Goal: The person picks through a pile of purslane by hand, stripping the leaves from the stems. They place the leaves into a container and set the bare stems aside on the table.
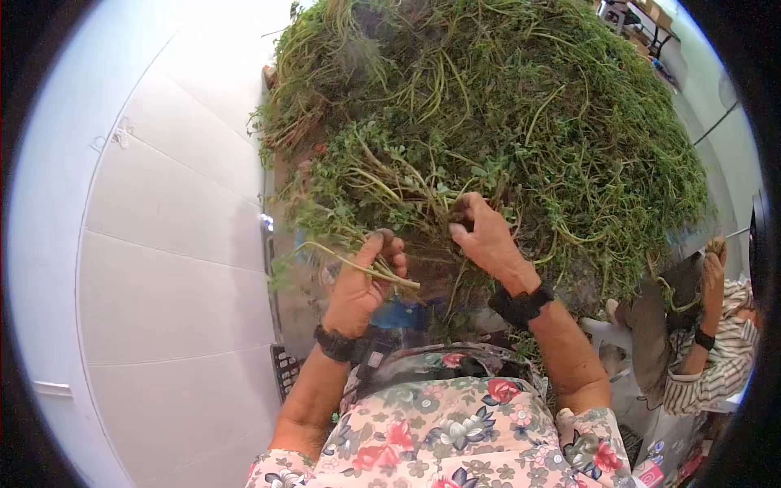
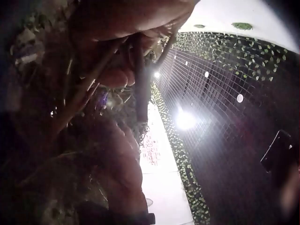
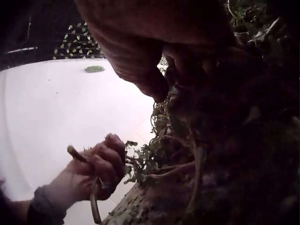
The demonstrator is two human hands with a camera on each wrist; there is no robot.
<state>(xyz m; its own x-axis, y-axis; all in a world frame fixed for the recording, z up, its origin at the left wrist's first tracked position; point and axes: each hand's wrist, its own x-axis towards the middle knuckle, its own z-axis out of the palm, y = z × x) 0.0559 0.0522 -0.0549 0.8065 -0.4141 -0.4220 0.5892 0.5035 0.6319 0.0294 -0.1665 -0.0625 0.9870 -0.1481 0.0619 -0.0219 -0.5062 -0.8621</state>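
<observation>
- My left hand (image 1: 358, 289), fingers curled: it grips a few leafy stems (image 1: 399, 281), their bare ends projecting past the palm toward my right hand's side.
- My right hand (image 1: 488, 240), thumb and forefinger brought together: I see them pinch a brownish sprig (image 1: 455, 220) at the near edge of the heap.
- The heap of greens (image 1: 529, 122), tangled and leafy: it spreads beyond both sets of fingertips and to the right of them.
- Blue object (image 1: 399, 315): just nearer my body than the left fingers; I cannot tell what it is.
- Striped sleeve (image 1: 716, 350) of another person: well apart, right of my right fingers.
</observation>
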